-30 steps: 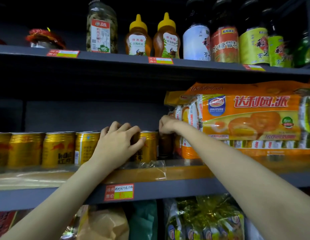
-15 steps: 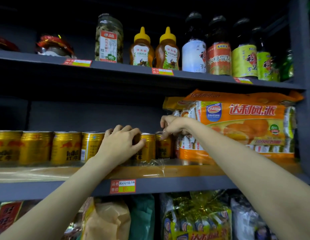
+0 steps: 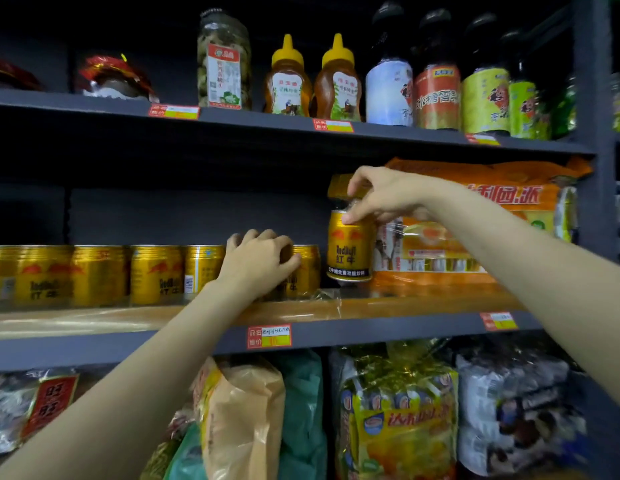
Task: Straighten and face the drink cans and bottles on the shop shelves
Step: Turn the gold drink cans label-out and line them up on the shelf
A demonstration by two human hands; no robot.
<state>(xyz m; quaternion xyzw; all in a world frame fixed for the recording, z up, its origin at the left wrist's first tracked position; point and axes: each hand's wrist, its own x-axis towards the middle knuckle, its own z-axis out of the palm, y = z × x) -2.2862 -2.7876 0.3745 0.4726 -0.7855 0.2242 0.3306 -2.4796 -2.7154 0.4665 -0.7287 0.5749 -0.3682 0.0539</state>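
Observation:
A row of gold Red Bull cans [image 3: 100, 273] stands along the middle shelf [image 3: 370, 329]. My left hand [image 3: 258, 263] curls over the top of a can [image 3: 303, 271] at the row's right end and grips it. My right hand [image 3: 381, 195] pinches the rim of another gold can [image 3: 350, 249] from above and holds it lifted a little off the shelf, label facing me. This lifted can hangs just right of the row, against the orange snack packs.
Large orange cake packs [image 3: 474, 230] fill the shelf's right side. The upper shelf holds a jar [image 3: 223, 60], two honey bottles [image 3: 313, 81] and several dark drink bottles [image 3: 436, 74]. Bagged snacks [image 3: 395, 410] crowd the lower shelf. A shelf upright [image 3: 594, 133] stands at right.
My right hand has pulled a gold can out from beside the snack packs and raised it off the shelf. The left hand keeps its grip on the row's end can.

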